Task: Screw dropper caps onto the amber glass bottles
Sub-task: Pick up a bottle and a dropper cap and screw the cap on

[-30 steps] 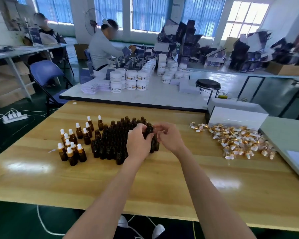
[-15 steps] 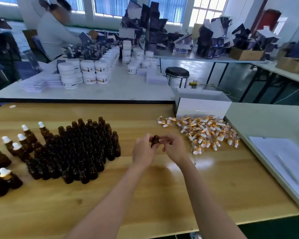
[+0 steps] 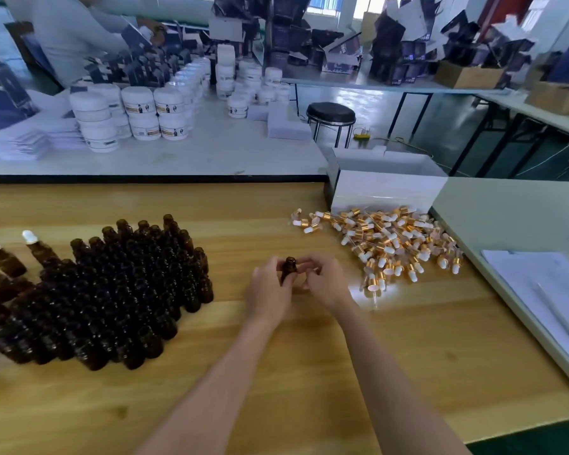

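An uncapped amber bottle (image 3: 289, 267) stands upright between my hands over the wooden table (image 3: 408, 356). My left hand (image 3: 268, 290) grips its body with curled fingers. My right hand (image 3: 326, 280) is close beside the bottle, fingers curled towards its neck; whether it holds the bottle or a cap I cannot tell. A dense cluster of open amber bottles (image 3: 112, 290) stands to the left. Capped bottles (image 3: 0, 257) with white bulbs stand at the far left. A pile of gold dropper caps (image 3: 391, 244) lies to the right.
A white cardboard box (image 3: 385, 188) sits behind the cap pile. A grey-green table with papers (image 3: 546, 290) adjoins on the right. Behind is a white table with white jars (image 3: 138, 113), a black stool (image 3: 330, 114) and a seated person (image 3: 76, 31).
My hands lifted one bottle out of the cluster and carried it to the right, towards the cap pile. The camera turned right and tilted down.
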